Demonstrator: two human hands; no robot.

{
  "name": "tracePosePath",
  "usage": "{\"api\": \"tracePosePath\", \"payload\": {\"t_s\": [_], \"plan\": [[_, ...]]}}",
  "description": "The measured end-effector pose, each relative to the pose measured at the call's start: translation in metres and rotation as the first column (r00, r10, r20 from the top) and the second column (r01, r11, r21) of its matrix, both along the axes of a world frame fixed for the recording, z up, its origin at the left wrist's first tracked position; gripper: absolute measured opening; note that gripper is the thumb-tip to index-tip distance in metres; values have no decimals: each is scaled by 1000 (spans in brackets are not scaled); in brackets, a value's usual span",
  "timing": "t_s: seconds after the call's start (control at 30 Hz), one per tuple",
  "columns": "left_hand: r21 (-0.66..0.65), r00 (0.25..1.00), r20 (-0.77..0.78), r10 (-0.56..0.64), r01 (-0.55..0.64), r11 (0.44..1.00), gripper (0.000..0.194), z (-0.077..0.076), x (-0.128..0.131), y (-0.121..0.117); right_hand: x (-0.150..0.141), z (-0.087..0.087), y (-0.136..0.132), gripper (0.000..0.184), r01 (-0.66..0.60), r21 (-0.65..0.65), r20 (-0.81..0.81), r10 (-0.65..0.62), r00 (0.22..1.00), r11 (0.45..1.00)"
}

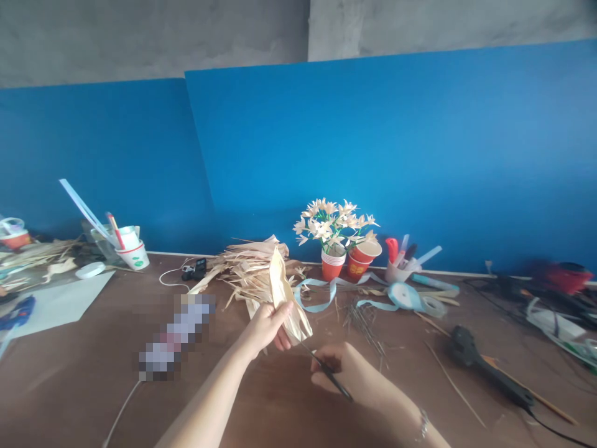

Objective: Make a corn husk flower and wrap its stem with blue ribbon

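My left hand [265,328] pinches a pale, wrinkled corn husk [285,295] between thumb and fingers, holding it upright above the table. My right hand [342,370], lower and to the right, is closed around a slim dark tool [332,375] with a narrow tip. That tip reaches the lower edge of the husk; whether it touches is hard to make out. The tool's exact kind is unclear. Behind the left hand lies a loose heap of dry husks [242,267].
White husk flowers [326,227] stand in stacked red paper cups [333,264] at the back. Blue ribbon [401,295], thin wires [366,323] and a black corded tool [489,367] lie to the right. Left are a blurred-out phone-like object [175,336], a pen cup [133,255] and white paper [60,305].
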State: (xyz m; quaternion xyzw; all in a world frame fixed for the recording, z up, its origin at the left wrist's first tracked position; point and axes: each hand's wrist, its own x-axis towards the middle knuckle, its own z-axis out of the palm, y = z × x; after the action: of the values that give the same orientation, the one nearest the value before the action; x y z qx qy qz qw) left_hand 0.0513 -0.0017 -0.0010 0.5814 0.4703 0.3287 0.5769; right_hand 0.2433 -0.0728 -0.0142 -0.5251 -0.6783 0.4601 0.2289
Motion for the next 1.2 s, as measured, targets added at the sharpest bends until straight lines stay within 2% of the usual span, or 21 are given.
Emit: {"api": "tracePosePath", "payload": {"t_s": [0.13, 0.33, 0.6, 0.97, 1.2], "plan": [[28, 999, -13, 34, -33, 999, 50, 1, 1, -1, 0, 1, 0, 15, -5, 34, -3, 5, 1000, 999], [1, 994, 83, 65, -65, 998, 51, 5, 3, -3, -2, 6, -1, 14, 22, 46, -27, -21, 999, 999], [21, 994, 96, 46, -48, 999, 48, 4, 2, -1, -1, 2, -1, 14, 33, 64, -55, -30, 998, 997], [33, 985, 141, 100, -106, 994, 53, 6, 5, -4, -1, -1, 0, 28, 76, 71, -101, -69, 992, 995], [14, 977, 179, 120, -125, 992, 54, 3, 8, -4, -1, -2, 1, 29, 79, 74, -106, -71, 992, 994]]}}
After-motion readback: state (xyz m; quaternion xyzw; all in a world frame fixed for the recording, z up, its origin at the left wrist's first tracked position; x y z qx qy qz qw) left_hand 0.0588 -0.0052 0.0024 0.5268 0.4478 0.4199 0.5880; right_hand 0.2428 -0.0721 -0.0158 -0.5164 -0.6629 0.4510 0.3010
